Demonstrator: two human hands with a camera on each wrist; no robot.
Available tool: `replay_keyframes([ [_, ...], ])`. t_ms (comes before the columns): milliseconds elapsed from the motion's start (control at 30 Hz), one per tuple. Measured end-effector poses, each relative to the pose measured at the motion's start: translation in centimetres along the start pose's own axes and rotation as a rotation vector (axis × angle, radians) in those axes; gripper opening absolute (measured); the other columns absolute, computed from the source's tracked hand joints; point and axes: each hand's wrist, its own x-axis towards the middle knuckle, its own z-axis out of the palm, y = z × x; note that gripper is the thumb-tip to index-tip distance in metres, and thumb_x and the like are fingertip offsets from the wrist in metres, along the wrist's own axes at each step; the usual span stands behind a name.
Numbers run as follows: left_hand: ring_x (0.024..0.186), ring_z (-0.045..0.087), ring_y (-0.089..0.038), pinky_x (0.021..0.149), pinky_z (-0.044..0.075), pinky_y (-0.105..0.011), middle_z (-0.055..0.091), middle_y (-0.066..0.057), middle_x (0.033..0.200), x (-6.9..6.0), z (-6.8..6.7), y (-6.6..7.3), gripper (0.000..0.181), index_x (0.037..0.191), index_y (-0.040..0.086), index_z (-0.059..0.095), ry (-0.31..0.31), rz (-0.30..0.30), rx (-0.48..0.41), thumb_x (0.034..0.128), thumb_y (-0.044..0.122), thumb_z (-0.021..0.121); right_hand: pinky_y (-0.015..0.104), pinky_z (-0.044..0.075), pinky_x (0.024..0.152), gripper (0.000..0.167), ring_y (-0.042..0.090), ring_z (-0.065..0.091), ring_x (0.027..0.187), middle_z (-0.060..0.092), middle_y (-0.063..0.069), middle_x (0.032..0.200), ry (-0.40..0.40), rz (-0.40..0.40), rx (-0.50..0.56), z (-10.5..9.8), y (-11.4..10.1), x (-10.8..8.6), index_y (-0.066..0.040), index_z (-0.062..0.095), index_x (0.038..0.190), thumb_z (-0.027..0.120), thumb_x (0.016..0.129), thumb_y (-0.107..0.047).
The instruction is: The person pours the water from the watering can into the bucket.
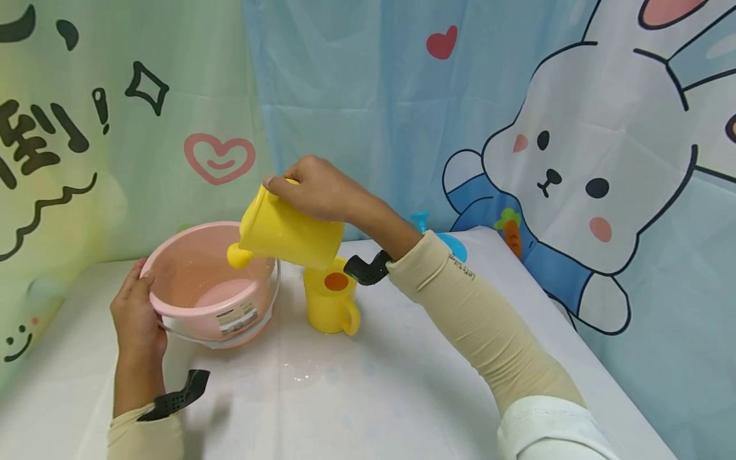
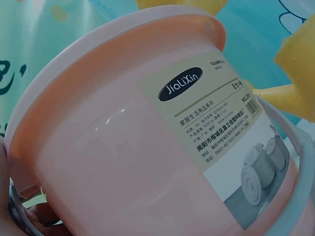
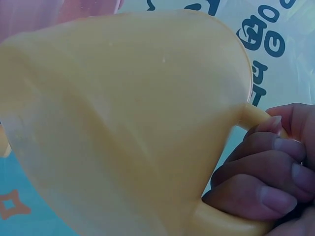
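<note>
In the head view my right hand (image 1: 322,188) holds a yellow watering can (image 1: 293,233) by its handle, the fingers curled round it in the right wrist view. The can is tipped on its side, its knobbed spout (image 1: 238,255) over the pink bucket (image 1: 190,313). My left hand (image 1: 138,310) grips the bucket's left rim, thumb at the edge. The left wrist view shows the bucket's label (image 2: 211,113) close up. No stream of water can be made out. Another yellow can (image 1: 328,310), with a handle and a round opening, stands upright on the table beside the bucket.
A blue object (image 1: 454,246) with a flared top stands at the back, partly hidden by my right arm. Water drops (image 1: 301,377) lie on the white table cover (image 1: 368,409). A printed curtain (image 1: 345,96) hangs right behind the table.
</note>
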Motion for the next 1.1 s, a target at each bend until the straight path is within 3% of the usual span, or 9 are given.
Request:
replay_keyframes([
  [133, 0.137, 0.037, -0.018, 0.101, 0.037, -0.026, 0.031, 0.001, 0.155, -0.05, -0.11, -0.05, 0.048, 0.149, 0.021, 0.04, 0.002, -0.006, 0.0, 0.1024, 0.023, 0.05, 0.025, 0.047, 0.054, 0.049, 0.021, 0.056, 0.062, 0.05, 0.007, 0.065, -0.006, 0.003, -0.005, 0.09, -0.06, 0.02, -0.004, 0.056, 0.069, 0.048, 0.102, -0.04],
  [333, 0.137, 0.038, -0.018, 0.092, 0.042, -0.024, 0.033, 0.001, 0.155, -0.19, -0.38, -0.04, 0.048, 0.148, 0.021, 0.042, 0.013, -0.007, -0.012, 0.1018, 0.023, 0.052, 0.025, 0.049, 0.055, 0.048, 0.021, 0.057, 0.064, 0.053, 0.008, 0.068, -0.014, 0.002, 0.002, 0.24, -0.06, 0.07, -0.004, 0.059, 0.071, 0.048, 0.102, -0.039],
  [733, 0.136, 0.038, -0.019, 0.089, 0.043, -0.023, 0.033, 0.0, 0.154, -0.29, -0.52, -0.1, 0.048, 0.148, 0.02, 0.042, 0.012, 0.002, -0.022, 0.1018, 0.024, 0.052, 0.024, 0.044, 0.053, 0.049, 0.02, 0.054, 0.061, 0.045, 0.006, 0.063, -0.011, 0.005, -0.015, 0.35, -0.07, 0.01, -0.007, 0.052, 0.066, 0.048, 0.102, -0.041],
  [967, 0.137, 0.038, -0.018, 0.093, 0.042, -0.023, 0.032, 0.001, 0.155, -0.16, -0.17, -0.09, 0.048, 0.149, 0.02, 0.041, 0.002, 0.005, -0.004, 0.1023, 0.024, 0.051, 0.025, 0.042, 0.052, 0.049, 0.02, 0.052, 0.059, 0.041, 0.005, 0.061, 0.006, -0.007, -0.013, 0.38, 0.29, -0.08, -0.006, 0.054, 0.065, 0.05, 0.102, -0.039],
  [1100, 0.137, 0.038, -0.018, 0.095, 0.041, -0.023, 0.031, 0.001, 0.155, -0.05, -0.11, -0.12, 0.048, 0.149, 0.02, 0.04, 0.0, 0.009, 0.0, 0.1027, 0.023, 0.05, 0.026, 0.044, 0.054, 0.048, 0.02, 0.054, 0.061, 0.046, 0.007, 0.064, 0.006, 0.002, -0.007, 0.29, 0.42, -0.14, -0.006, 0.057, 0.069, 0.049, 0.102, -0.04],
])
